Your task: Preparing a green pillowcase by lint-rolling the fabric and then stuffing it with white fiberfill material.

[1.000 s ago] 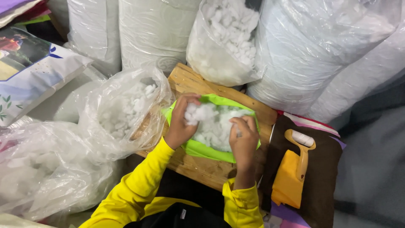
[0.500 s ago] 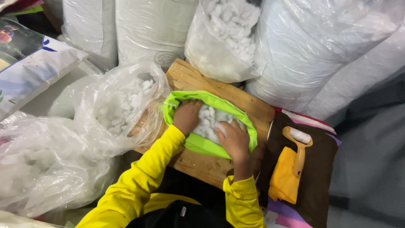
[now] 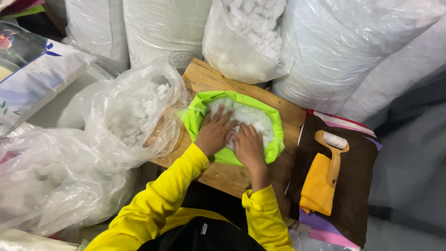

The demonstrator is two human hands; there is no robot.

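Observation:
A lime green fabric cover [image 3: 275, 122] lies open on a wooden board [image 3: 227, 176], filled with white fluffy stuffing [image 3: 253, 118]. My left hand [image 3: 214, 132] lies flat with fingers spread on the stuffing at the cover's left side. My right hand [image 3: 248, 146] presses palm down on the stuffing just beside it, the two hands touching. Neither hand grips anything. Both arms wear yellow sleeves.
A clear plastic bag of white stuffing [image 3: 134, 116] sits open left of the board; another bag [image 3: 246, 37] stands behind it. Large wrapped white bundles [image 3: 344, 51] line the back. A yellow handled tool [image 3: 325, 179] rests on brown cloth [image 3: 360, 195] at the right. A printed pillow [image 3: 32, 69] lies far left.
A second ago both hands held clumps of stuffing above the cover. They then pushed it down inside and now lie flat, side by side, on top of the stuffing.

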